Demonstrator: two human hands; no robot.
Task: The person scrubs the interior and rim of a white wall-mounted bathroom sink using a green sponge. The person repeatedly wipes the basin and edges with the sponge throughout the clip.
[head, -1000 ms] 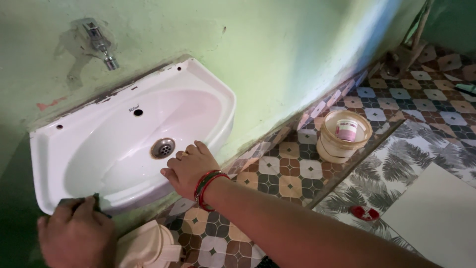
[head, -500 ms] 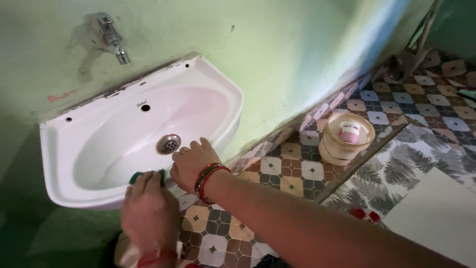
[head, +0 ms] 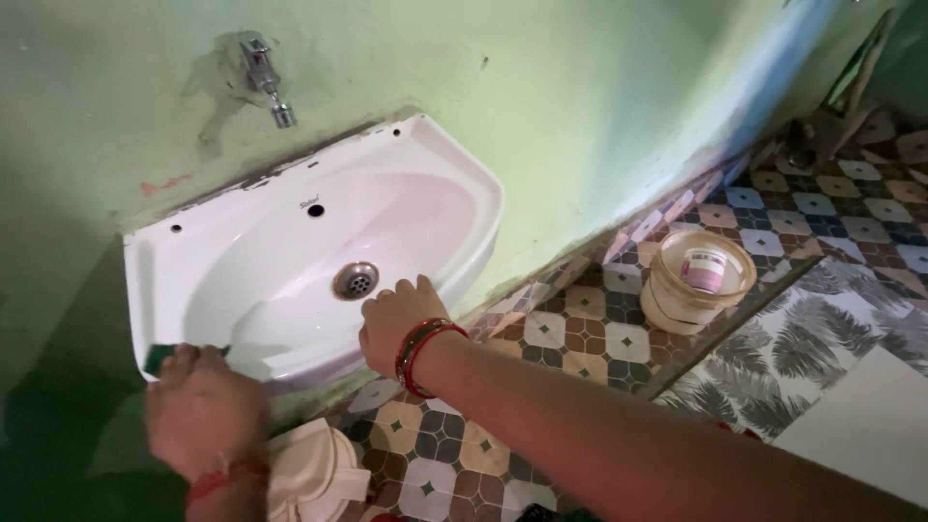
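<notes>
White basin: from the head view I see a white ceramic wash basin fixed to a green wall, its bowl tilted toward me, with a round metal drain near the bowl's middle and a small overflow hole above it.
Green pad: a green scrubbing pad sits pressed on the front left rim of the basin; only its edge shows beyond the fingers.
Left hand: my left hand is clenched on the green pad, knuckles up, at the basin's front left edge; a red thread is round the wrist.
Right hand: my right hand lies on the front right rim of the basin, fingers curled over the edge toward the drain, gripping the rim and nothing loose; red and green bangles circle the wrist.
Tap: a metal tap sticks out of the wall above the basin, left of the bowl's centre.
Below the basin: a cream plastic piece rests just beside my left wrist, under the rim; I cannot tell what it is.
Floor: patterned floor tiles run along the wall, and a leaf-print band lies nearer to me.
Bucket: a cream bucket stands on the floor well apart to the right, with a small pink-and-white tub inside it.
</notes>
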